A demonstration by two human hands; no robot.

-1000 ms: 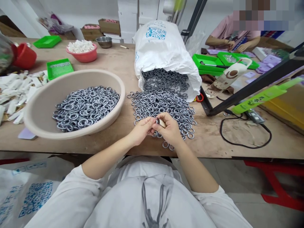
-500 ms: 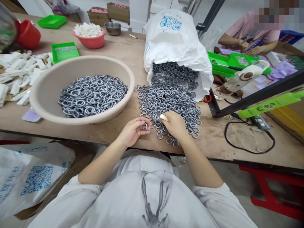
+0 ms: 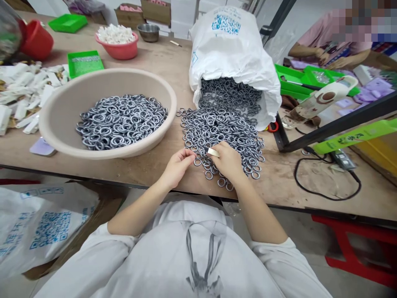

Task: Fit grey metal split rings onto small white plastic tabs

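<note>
My left hand (image 3: 179,167) is at the near left edge of a pile of grey metallic rings (image 3: 220,128). Its thumb and fingers are pressed together; whatever they pinch is too small or hidden to make out. A loose ring (image 3: 197,161) lies close by its fingertips. Over the front of the pile, my right hand (image 3: 228,162) is closed around a short cream-coloured tool (image 3: 213,152) with a dark tip that points left towards my left hand. To the left stands a wide beige basin (image 3: 56,120), partly filled with similar rings.
A white sack (image 3: 229,49) lies open behind the pile, rings spilling from its mouth. White pieces (image 3: 27,87) are heaped at far left. A black metal frame (image 3: 282,136) and a cable (image 3: 297,182) are at right. Beyond them, another person's hands (image 3: 338,62) are at work.
The ring that showed in my left fingers is no longer visible there, and those fingers have drawn together. The dark tip of the tool now shows more clearly. The view has shifted slightly.
</note>
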